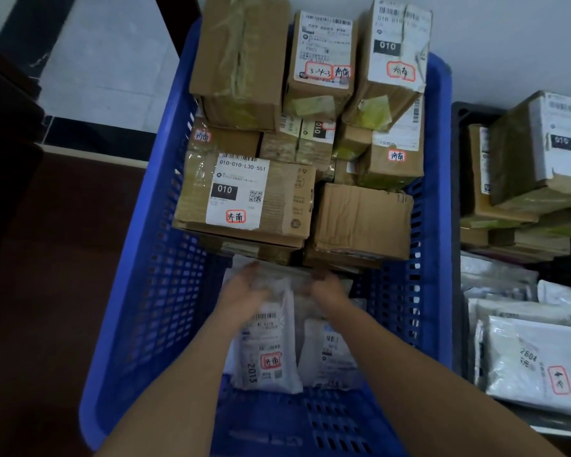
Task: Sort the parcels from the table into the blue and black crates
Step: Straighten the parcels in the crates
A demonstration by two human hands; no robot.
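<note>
Fingers first: my left hand (244, 290) and right hand (327, 288) are both down in the blue crate (139, 308), fingers curled onto the far end of a soft, crinkly grey poly mailer (277, 285). It's motion-blurred there, so I cannot tell how tight the hold is.

Just nearer me lies a white plastic mailer (267, 357), label up, reading "2013" beside a red-outlined handwritten stamp. Beside it, to the right, a second white mailer (330, 357) shows a barcode; its print is too small to read.

Beyond the hands, cardboard boxes fill the crate's far half, taped and creased. The big labelled box (241, 196) reads "010-010-L30-551" with "010" on a black block and a QR code. Behind it, a tall upright box (323, 54) carries "3-4-3" in a red frame. A plain dented box (360, 222) sits just right.

On the right, the black crate (459, 192) holds more cartons and white bags; one bag (541, 364) shows "2604".
</note>
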